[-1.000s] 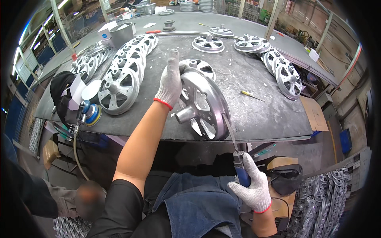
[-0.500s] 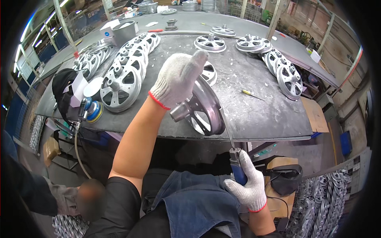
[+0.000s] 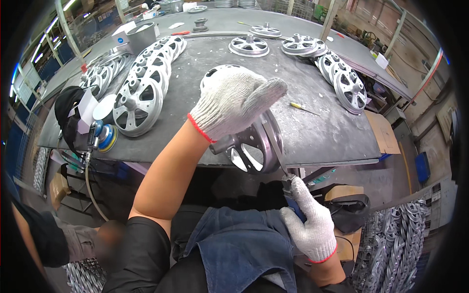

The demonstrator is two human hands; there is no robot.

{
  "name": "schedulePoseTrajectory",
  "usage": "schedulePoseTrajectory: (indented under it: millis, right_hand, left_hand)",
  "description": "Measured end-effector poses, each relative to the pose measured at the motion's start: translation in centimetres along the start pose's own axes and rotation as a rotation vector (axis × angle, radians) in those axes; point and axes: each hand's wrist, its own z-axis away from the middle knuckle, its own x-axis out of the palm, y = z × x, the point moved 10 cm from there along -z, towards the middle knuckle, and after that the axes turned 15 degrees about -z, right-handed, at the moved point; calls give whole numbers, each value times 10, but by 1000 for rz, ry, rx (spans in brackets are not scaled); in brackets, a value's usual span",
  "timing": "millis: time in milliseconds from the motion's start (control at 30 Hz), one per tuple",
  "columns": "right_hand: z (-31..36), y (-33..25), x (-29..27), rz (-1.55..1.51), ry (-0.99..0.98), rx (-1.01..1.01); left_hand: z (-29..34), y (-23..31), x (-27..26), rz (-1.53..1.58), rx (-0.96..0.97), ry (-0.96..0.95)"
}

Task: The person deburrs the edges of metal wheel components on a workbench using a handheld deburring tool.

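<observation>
My left hand, in a white knit glove with a red cuff, grips the top of a spoked metal wheel. The wheel stands tilted at the table's near edge, its hub stub pointing left. The thumb stretches to the right, while the fingertips are hidden behind the wheel. Lower right, my gloved right hand is closed around the blue handle of a file-like tool. Its long, narrow metal blade runs up along the wheel's right rim and seems to touch it. Under the left hand, another wheel lies partly covered.
Rows of spoked wheels line the table's left, and more wheels lean at the right. A yellow-handled screwdriver lies on the dusty grey table. A blue sander with its hose sits left. Another person's arm shows lower left.
My left hand has shifted right across the wheel's top, thumb now pointing further right. The wheel has turned slightly, and my right hand with the tool is a little higher. The whole view has shifted.
</observation>
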Motion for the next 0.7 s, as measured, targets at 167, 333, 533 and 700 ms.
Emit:
schedulePoseTrajectory:
  millis: [167,333,533,700]
  right_hand:
    - [1,-2,-4,31,-11,3]
    - [2,2,-3,-1,-25,38]
    - [4,12,-1,-76,-33,78]
    - [0,2,3,-31,-41,28]
  left_hand:
    - [-3,6,6,31,-42,-115]
    - [1,0,1,-22,-12,53]
    - [0,1,6,-8,1,12]
    - [0,4,7,-9,31,30]
